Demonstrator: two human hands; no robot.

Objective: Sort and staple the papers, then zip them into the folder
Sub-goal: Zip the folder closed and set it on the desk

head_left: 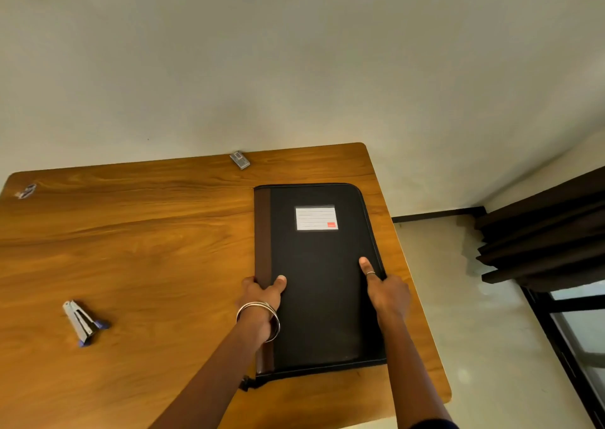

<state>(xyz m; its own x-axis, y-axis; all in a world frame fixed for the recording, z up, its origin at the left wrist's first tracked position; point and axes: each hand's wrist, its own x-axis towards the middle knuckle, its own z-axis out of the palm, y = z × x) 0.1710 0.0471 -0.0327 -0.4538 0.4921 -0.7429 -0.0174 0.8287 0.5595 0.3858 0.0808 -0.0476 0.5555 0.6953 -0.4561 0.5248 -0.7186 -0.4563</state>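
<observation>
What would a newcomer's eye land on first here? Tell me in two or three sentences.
First, the black folder lying closed on the right part of the wooden table, a white label on its cover. The left hand grips its brown spine edge and the right hand holds its right edge, thumb on the cover. Far left lies a stapler.

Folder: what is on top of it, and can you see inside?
On the folder: a label, the left hand's thumb, the right hand's finger. It lies closed, contents hidden.
</observation>
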